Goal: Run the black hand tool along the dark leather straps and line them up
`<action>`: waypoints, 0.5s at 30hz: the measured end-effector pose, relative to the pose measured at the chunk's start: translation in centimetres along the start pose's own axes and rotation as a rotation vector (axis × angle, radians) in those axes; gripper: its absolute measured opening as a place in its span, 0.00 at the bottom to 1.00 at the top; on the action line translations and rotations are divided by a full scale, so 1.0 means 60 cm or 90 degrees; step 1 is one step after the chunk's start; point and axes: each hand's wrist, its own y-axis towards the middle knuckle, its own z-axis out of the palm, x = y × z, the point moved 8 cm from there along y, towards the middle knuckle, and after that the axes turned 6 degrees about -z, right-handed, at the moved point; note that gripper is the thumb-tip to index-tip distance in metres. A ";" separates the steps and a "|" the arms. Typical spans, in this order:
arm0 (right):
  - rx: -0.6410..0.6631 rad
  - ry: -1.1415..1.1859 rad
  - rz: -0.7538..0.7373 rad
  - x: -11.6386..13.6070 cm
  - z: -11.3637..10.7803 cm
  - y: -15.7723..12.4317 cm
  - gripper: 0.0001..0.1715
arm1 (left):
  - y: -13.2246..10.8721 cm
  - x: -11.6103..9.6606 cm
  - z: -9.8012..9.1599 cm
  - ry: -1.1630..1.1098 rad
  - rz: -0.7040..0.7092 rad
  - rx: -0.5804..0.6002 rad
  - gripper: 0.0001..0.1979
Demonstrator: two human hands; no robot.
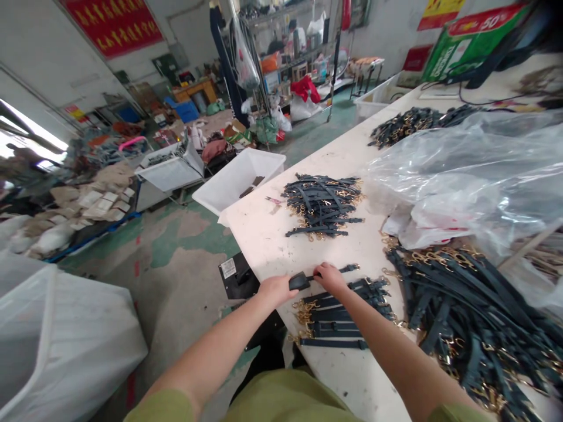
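Above the white worktable's left edge, a dark strap is stretched between my two hands. My left hand (279, 289) is closed on its left end, at a wide flat black piece (299, 281); whether that piece belongs to the strap I cannot tell. My right hand (329, 278) pinches the strap farther right, and the strap's free end (350, 268) with a gold-coloured fitting sticks out beyond it. Just below my hands lies a row of dark straps (336, 326) with gold clasps, partly hidden by my right forearm.
On the worktable (259, 234), a bundle of straps (323, 199) lies ahead, beside small pliers (273, 200). A large strap pile (466, 310) and clear plastic sheeting (475, 170) occupy the right. White bins (240, 179) stand beyond the table's left edge, and another large bin (88, 328) at left.
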 end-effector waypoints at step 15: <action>0.014 -0.014 -0.057 0.016 -0.012 -0.050 0.11 | -0.042 0.032 -0.006 -0.076 0.025 0.013 0.24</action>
